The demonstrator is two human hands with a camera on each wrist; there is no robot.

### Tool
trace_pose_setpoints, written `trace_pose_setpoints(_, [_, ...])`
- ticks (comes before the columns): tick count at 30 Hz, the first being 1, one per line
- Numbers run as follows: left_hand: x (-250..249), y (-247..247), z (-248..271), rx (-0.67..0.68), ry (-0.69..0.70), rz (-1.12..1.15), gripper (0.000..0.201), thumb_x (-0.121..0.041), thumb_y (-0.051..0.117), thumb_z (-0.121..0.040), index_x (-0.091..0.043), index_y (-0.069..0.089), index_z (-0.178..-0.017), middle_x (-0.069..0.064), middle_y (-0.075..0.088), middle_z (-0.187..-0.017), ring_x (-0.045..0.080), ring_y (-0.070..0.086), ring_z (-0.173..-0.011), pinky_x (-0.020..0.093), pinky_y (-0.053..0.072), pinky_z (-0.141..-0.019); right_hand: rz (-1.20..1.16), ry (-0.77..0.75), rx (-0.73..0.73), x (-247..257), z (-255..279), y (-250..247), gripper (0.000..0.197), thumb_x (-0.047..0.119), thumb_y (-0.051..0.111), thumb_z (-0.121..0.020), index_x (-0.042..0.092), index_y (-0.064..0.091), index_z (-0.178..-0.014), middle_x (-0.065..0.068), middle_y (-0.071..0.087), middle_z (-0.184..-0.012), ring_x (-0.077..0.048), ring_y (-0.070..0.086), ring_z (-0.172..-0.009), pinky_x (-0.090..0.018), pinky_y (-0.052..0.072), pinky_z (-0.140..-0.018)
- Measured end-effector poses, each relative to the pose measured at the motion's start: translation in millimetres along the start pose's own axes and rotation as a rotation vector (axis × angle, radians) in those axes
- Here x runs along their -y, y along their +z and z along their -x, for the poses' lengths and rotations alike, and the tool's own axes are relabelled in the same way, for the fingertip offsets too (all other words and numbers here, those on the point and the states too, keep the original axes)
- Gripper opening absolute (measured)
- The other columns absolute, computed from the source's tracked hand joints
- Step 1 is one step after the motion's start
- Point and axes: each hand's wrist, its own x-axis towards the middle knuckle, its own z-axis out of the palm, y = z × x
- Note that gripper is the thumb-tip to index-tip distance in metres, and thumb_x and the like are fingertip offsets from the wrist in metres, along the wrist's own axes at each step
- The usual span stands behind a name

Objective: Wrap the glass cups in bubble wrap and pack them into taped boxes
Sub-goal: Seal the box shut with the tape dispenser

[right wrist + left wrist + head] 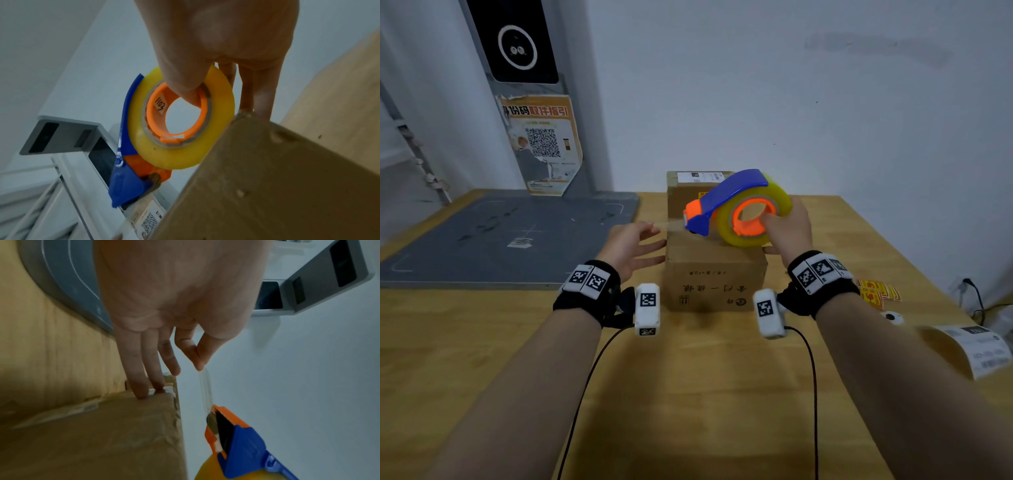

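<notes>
A closed cardboard box (715, 274) stands mid-table. Above its top, my right hand (784, 222) grips a blue and orange tape dispenser (736, 205) with a yellow-tinted roll. The thumb (185, 81) is hooked through the orange core and the fingers lie behind the roll. A short strip of clear tape (205, 386) runs from the dispenser's cutter (218, 423) to my left hand (650, 229), pinched between thumb and forefinger (197, 363). The other left fingers (141, 386) touch the box's upper left edge (160, 395). No glass cups or bubble wrap show.
A grey mat (510, 236) covers the wooden table's left rear, in front of a grey post with a QR poster (544, 144). Right of the box lie red and yellow stickers (876, 291), a small white round object (891, 317) and a printed label sheet (976, 349).
</notes>
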Motion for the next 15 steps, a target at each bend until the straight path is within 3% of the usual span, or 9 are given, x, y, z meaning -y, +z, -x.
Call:
trace_pose_setpoints(5, [9.4, -5.9, 0.4, 0.015, -0.013, 0.019, 0.014, -0.015, 0.053, -0.106, -0.005, 0.06, -0.097, 0.011, 0.073, -0.114, 0.03, 0.076, -0.098, 0.044, 0.064, -0.067, 0.085, -0.095, -0.031, -4.1, -0.8, 3.1, 0.032, 0.022, 0.063, -0.091, 0.03, 0.056, -0.121, 0.011, 0.062, -0.096, -0.01, 0.061, -0.085, -0.051, 0.062, -0.078])
trace_pose_setpoints(10, [17.3, -11.3, -3.2, 0.063, -0.095, 0.159, 0.027, -0.013, 0.044, -0.109, -0.005, 0.055, -0.087, 0.012, 0.069, -0.109, 0.029, 0.072, -0.096, 0.038, 0.065, -0.063, 0.155, -0.139, -0.014, -3.8, -0.8, 6.8, 0.042, 0.022, 0.062, -0.089, 0.034, 0.053, -0.128, 0.004, 0.066, -0.103, -0.022, 0.065, -0.093, -0.05, 0.062, -0.08])
trace_pose_setpoints(15, [27.2, -21.5, -9.7, 0.101, -0.159, 0.316, 0.027, -0.015, 0.042, -0.11, 0.003, 0.059, -0.102, 0.015, 0.069, -0.102, 0.034, 0.072, -0.102, 0.04, 0.065, -0.068, 0.184, -0.152, -0.017, -2.0, 0.1, 7.9, 0.044, 0.022, 0.062, -0.088, 0.034, 0.053, -0.129, 0.001, 0.067, -0.106, -0.024, 0.066, -0.092, -0.049, 0.062, -0.081])
